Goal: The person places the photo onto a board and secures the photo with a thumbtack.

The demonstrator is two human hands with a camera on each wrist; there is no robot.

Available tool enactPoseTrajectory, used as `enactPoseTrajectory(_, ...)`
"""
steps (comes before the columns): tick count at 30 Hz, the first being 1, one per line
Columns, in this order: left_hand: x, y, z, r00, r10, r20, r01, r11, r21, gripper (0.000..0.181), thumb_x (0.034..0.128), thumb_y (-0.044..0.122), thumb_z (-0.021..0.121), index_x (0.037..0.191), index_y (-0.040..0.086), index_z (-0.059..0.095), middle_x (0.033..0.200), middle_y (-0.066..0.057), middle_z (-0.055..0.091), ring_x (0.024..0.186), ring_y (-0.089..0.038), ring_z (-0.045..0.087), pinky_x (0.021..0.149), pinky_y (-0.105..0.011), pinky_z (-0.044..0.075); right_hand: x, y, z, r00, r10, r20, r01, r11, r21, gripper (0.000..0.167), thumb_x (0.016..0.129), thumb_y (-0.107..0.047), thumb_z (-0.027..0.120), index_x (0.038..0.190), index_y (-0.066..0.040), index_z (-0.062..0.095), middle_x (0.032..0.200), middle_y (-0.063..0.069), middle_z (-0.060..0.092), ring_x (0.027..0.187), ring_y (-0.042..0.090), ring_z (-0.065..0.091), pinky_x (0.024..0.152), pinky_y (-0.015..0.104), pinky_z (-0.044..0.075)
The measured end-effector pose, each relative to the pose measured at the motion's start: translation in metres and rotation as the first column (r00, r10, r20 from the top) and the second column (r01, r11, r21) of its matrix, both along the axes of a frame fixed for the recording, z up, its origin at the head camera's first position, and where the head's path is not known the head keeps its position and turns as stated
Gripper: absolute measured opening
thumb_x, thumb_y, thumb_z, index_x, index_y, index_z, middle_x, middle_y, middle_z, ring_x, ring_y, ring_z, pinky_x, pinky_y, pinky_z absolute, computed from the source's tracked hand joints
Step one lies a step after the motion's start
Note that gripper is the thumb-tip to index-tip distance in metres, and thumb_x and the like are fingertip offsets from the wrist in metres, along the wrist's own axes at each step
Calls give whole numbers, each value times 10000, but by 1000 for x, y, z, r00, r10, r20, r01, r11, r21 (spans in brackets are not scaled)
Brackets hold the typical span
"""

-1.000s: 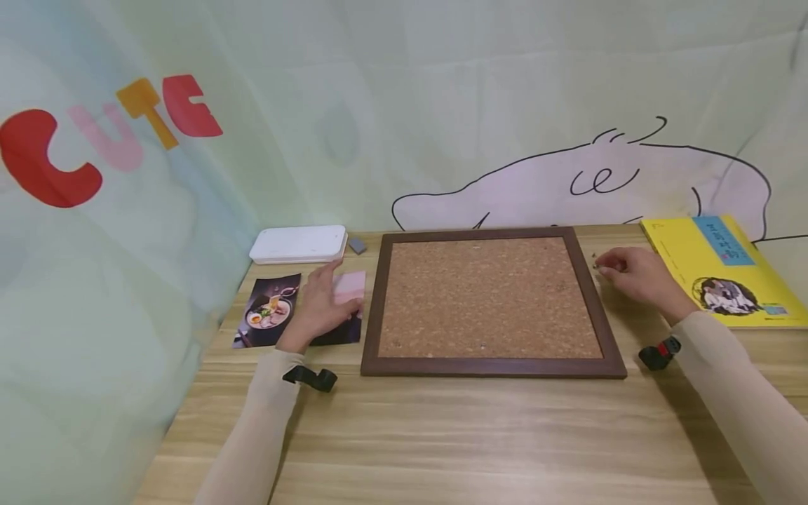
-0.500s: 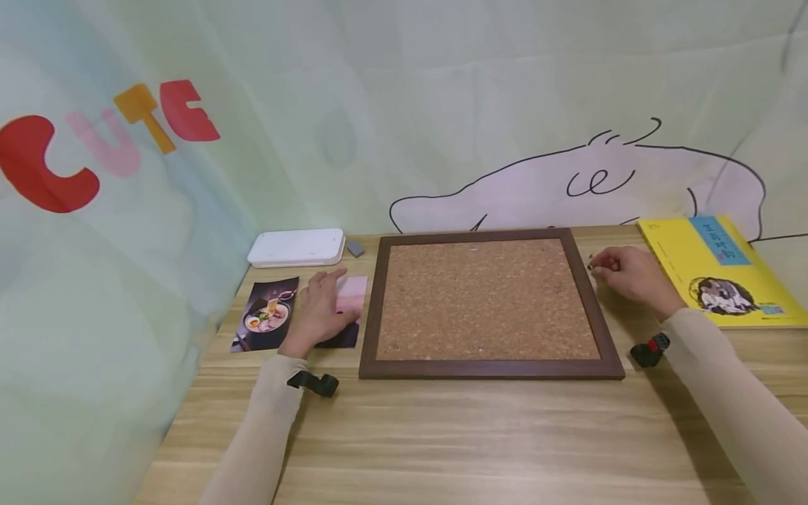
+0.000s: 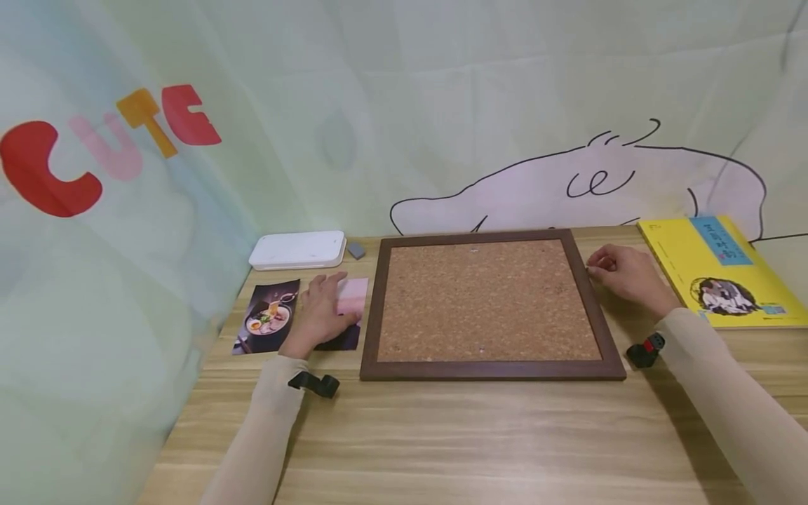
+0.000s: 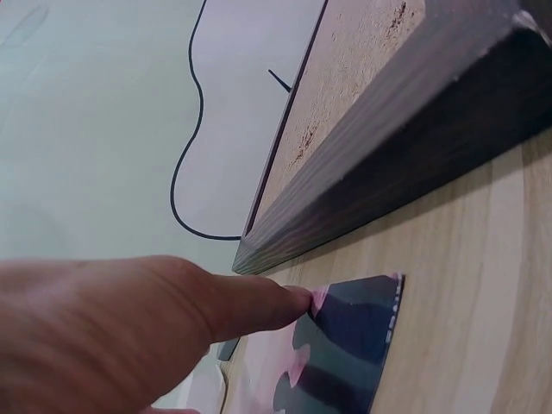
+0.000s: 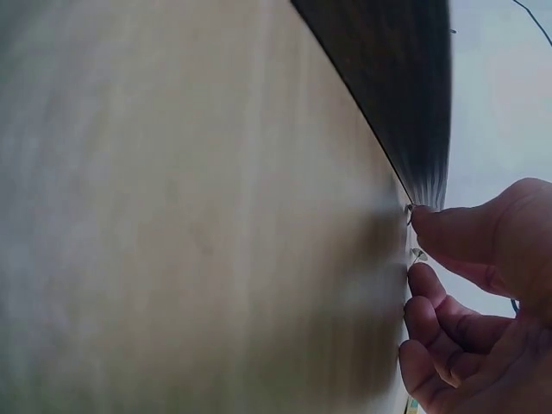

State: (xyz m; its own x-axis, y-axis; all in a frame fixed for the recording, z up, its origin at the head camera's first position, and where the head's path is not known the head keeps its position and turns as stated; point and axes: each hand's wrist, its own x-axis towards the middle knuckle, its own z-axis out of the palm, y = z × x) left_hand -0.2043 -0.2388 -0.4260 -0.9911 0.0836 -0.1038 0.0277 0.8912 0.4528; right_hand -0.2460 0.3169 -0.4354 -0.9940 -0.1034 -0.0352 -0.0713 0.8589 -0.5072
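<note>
My left hand (image 3: 322,312) rests on a photo print (image 3: 352,298) with a pink top and dark bottom. Its fingers are spread, and in the left wrist view the thumb (image 4: 267,304) touches the print. My right hand (image 3: 625,277) is beside the right edge of the framed cork board (image 3: 486,301). Its thumb pinches a tiny metal thumbtack (image 5: 409,210) against the forefinger, which is mostly hidden behind it. A second thumbtack (image 5: 418,254) shows just below the thumb. In the head view the fingers mostly cover these tacks.
A photo of a ramen bowl (image 3: 268,319) lies left of my left hand. Behind it are a white case (image 3: 298,250) and a small grey block (image 3: 356,250). A yellow book (image 3: 719,280) lies at the right. A few small tacks (image 3: 482,348) are on the cork.
My right hand has moved slightly left, its fingertips now close against the frame's edge. My left hand stays on the print with little movement.
</note>
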Motion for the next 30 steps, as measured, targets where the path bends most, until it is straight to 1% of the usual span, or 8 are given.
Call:
enactPoseTrajectory(6, 1, -1, 0, 1000, 14, 16, -14, 1000, 1, 867, 959, 263, 756, 1663, 68, 289, 1723, -360, 117, 1585, -598, 129, 1232, -788, 263, 0, -1, 0, 1000, 7, 1, -7, 1000, 1, 266, 1052, -169, 638, 1215, 30, 706, 1153, 304, 718, 999, 392, 633, 836, 478, 492)
enactPoseTrajectory(12, 1, -1, -1, 1000, 27, 4, -27, 999, -25, 873, 945, 290, 776, 1652, 74, 311, 1715, -367, 142, 1576, -610, 147, 1248, -768, 246, 0, -1, -1, 1000, 9, -8, -9, 1000, -3, 236, 1044, -149, 645, 1183, 27, 719, 1105, 279, 721, 948, 352, 621, 769, 361, 452)
enactPoseTrajectory(15, 1, -2, -1, 1000, 29, -5, -30, 999, -28, 875, 942, 298, 780, 1649, 73, 318, 1715, -365, 156, 1573, -608, 161, 1252, -760, 244, 0, -1, -1, 1000, 7, 2, -7, 1000, -19, 225, 1044, -120, 620, 1184, 31, 712, 1110, 279, 716, 944, 345, 623, 759, 342, 461)
enactPoseTrajectory(19, 1, -3, -1, 1000, 27, -4, -27, 999, -29, 877, 944, 303, 778, 1651, 64, 317, 1713, -368, 167, 1571, -606, 169, 1253, -758, 239, 1, 1, 0, 999, 2, 52, 0, 999, -41, 246, 1040, -99, 586, 1224, 32, 686, 1162, 292, 698, 982, 360, 620, 813, 407, 498)
enactPoseTrajectory(22, 1, -4, -1, 1000, 27, 4, -27, 999, -30, 877, 949, 307, 775, 1653, 63, 313, 1715, -368, 169, 1576, -601, 165, 1258, -757, 229, 0, 2, 1, 996, 4, 86, 0, 999, -46, 291, 1042, -134, 591, 1274, 25, 666, 1227, 310, 676, 1039, 385, 613, 881, 478, 506)
enactPoseTrajectory(24, 1, -3, -1, 1000, 28, 4, -28, 999, -30, 879, 949, 311, 776, 1654, 62, 314, 1715, -368, 174, 1577, -601, 166, 1260, -756, 225, 0, 2, 2, 995, 10, 94, -6, 999, -46, 313, 1046, -162, 601, 1293, 22, 660, 1248, 316, 665, 1055, 393, 606, 896, 494, 504)
enactPoseTrajectory(27, 1, -3, 0, 1000, 30, 3, -30, 999, -30, 879, 948, 312, 779, 1653, 61, 319, 1711, -372, 181, 1572, -604, 174, 1258, -756, 228, 0, 1, 3, 998, 23, 67, -20, 999, -35, 305, 1046, -183, 622, 1267, 18, 682, 1204, 299, 685, 1017, 373, 613, 856, 459, 498)
enactPoseTrajectory(30, 1, -2, 1, 999, 37, 10, -37, 999, -29, 879, 944, 311, 784, 1651, 65, 323, 1706, -379, 181, 1556, -613, 185, 1245, -764, 244, 0, 1, 3, 999, 33, 18, -33, 999, -29, 255, 1035, -168, 644, 1196, 16, 715, 1087, 250, 717, 930, 321, 617, 784, 385, 469)
